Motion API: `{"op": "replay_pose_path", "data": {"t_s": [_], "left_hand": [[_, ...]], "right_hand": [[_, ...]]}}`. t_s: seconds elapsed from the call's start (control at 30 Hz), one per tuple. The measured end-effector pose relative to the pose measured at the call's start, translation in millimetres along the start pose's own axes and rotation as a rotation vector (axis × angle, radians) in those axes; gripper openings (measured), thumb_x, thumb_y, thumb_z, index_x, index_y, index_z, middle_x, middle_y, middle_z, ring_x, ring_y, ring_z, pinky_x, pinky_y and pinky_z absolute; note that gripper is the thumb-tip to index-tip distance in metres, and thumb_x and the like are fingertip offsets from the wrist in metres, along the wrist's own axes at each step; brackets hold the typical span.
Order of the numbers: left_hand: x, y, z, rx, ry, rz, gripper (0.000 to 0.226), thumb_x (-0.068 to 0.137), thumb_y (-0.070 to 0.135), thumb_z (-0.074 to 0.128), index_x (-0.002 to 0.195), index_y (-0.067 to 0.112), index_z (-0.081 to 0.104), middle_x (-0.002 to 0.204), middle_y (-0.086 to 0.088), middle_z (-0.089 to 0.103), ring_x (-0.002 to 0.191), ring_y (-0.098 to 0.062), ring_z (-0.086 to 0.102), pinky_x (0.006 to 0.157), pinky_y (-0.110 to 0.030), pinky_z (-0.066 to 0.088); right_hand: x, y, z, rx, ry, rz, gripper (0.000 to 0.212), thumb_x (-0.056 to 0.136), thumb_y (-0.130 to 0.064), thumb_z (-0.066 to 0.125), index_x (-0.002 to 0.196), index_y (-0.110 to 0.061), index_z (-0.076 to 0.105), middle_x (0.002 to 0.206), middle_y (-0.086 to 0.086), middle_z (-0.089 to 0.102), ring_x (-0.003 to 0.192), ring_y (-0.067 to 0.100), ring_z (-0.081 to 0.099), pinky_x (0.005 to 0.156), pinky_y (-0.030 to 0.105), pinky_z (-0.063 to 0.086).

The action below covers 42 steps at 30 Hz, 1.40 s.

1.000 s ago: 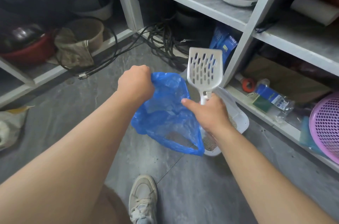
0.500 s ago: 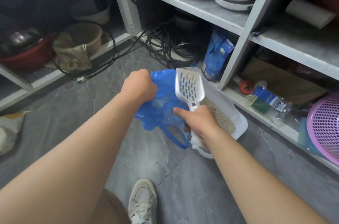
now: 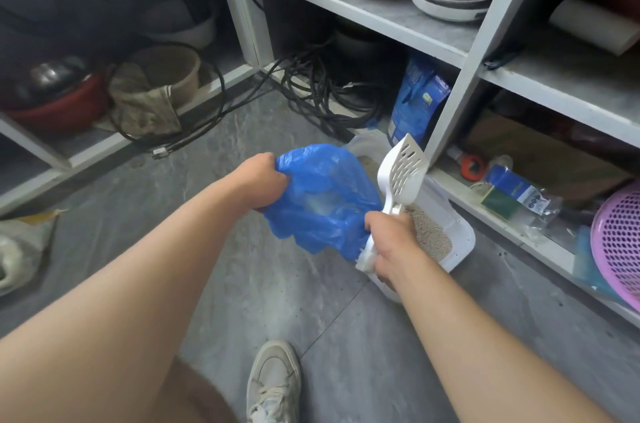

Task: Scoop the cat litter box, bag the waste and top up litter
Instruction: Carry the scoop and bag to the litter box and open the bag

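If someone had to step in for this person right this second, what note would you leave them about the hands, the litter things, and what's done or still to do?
Left hand: grips the rim of the blue plastic bag, holding it up above the floor.
Right hand: grips the handle of the white slotted litter scoop; the scoop head is raised and looks empty.
Litter box: on the floor by the shelf unit, with litter in it, just beyond the bag.
Blue litter package: stands under the shelf behind the box.
Done: bag open, scoop in hand. Whether waste is already bagged, I cannot tell.
Left: scoop, tie the bag, top up litter.
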State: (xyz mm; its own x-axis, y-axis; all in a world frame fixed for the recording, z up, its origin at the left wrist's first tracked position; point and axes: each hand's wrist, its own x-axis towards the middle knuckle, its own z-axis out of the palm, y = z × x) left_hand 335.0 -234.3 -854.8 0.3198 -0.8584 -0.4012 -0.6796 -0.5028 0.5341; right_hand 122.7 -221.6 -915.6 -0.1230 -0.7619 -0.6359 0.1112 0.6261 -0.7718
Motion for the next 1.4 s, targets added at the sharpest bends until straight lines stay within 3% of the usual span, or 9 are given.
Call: {"op": "replay_pose_path", "data": {"t_s": [0.17,0.3,0.43,0.53,0.73,0.87,1.13,1.27,1.4], "left_hand": [[-20.0,-24.8,19.4,0.003,-0.245,-0.123,0.056,0.08,0.049,0.078,0.119,0.021,0.048,0.115,0.006,0.059,0.103,-0.017,0.062,0.083,-0.042,0.061],[-8.8,-22.4,26.7,0.338,-0.14,0.012,0.095,0.069,0.051,0.086,0.138,0.014,0.032,0.134,-0.007,0.043,0.118,-0.032,0.055,0.099,-0.049,0.05],[-5.8,-32.0,33.2,0.416,0.232,0.69,0.045,0.083,0.021,0.071,0.124,0.014,0.052,0.119,-0.005,0.052,0.108,-0.028,0.058,0.089,-0.04,0.049],[-15.1,-73.0,75.6,0.34,0.073,0.93,0.025,0.084,0.005,0.051,0.103,0.018,0.062,0.099,0.003,0.06,0.082,-0.023,0.062,0.069,-0.037,0.053],[4.1,-156.5,156.3,0.488,-0.189,0.703,0.033,0.086,0.012,0.062,0.117,0.023,0.057,0.116,0.0,0.057,0.075,-0.03,0.066,0.061,-0.037,0.049],[9.8,-172.9,162.1,0.543,-0.035,0.617,0.074,0.072,0.036,0.079,0.137,0.022,0.045,0.138,-0.001,0.053,0.077,-0.032,0.067,0.051,-0.038,0.048],[11.2,-163.1,171.6,0.693,-0.05,0.403,0.091,0.077,0.05,0.068,0.151,0.022,0.024,0.15,0.004,0.033,0.086,-0.026,0.067,0.056,-0.039,0.05],[10.6,-156.7,179.3,0.674,-0.005,0.324,0.1,0.076,0.058,0.068,0.152,0.019,0.016,0.154,0.001,0.029,0.101,-0.026,0.064,0.065,-0.041,0.052],[7.1,-155.8,187.4,0.628,0.04,0.295,0.117,0.069,0.059,0.071,0.158,0.018,0.008,0.158,-0.001,0.026,0.107,-0.025,0.061,0.061,-0.034,0.04]], "right_hand": [[4.5,9.0,-8.7,-0.162,-0.089,-0.087,0.023,0.064,0.003,0.05,0.058,-0.019,0.046,0.051,-0.004,0.043,0.052,0.018,0.039,0.055,0.032,0.036],[12.9,19.5,-10.0,-0.282,-0.147,-0.142,0.028,0.069,0.006,0.051,0.06,-0.02,0.044,0.057,-0.002,0.038,0.057,0.018,0.032,0.055,0.029,0.028],[33.3,45.8,-13.8,-0.314,-0.181,-0.128,0.031,0.075,0.007,0.053,0.061,-0.02,0.05,0.054,-0.003,0.045,0.055,0.017,0.039,0.055,0.025,0.033],[46.1,69.6,-9.6,-0.354,-0.224,-0.107,0.027,0.069,0.001,0.054,0.052,-0.02,0.051,0.052,-0.006,0.045,0.055,0.017,0.039,0.055,0.025,0.032],[72.3,103.8,3.5,-0.446,-0.275,-0.122,0.019,0.064,-0.003,0.052,0.056,-0.021,0.053,0.051,-0.006,0.047,0.051,0.015,0.043,0.054,0.027,0.035],[88.9,110.8,6.9,-0.738,-0.256,-0.198,0.015,0.079,-0.005,0.058,0.073,-0.018,0.058,0.066,0.001,0.058,0.059,0.02,0.051,0.057,0.029,0.04],[82.3,97.9,5.9,-1.02,-0.255,-0.395,0.005,0.085,-0.023,0.067,0.087,-0.02,0.064,0.096,0.003,0.058,0.079,0.021,0.058,0.064,0.03,0.036],[65.1,93.5,11.5,-0.612,-0.27,-0.341,0.008,0.082,-0.026,0.071,0.082,-0.018,0.069,0.077,0.005,0.07,0.07,0.024,0.067,0.062,0.041,0.057],[62.9,117.8,26.4,-0.532,-0.422,-0.121,0.012,0.087,-0.017,0.071,0.098,-0.02,0.071,0.091,0.012,0.074,0.078,0.022,0.068,0.068,0.041,0.059]]}}
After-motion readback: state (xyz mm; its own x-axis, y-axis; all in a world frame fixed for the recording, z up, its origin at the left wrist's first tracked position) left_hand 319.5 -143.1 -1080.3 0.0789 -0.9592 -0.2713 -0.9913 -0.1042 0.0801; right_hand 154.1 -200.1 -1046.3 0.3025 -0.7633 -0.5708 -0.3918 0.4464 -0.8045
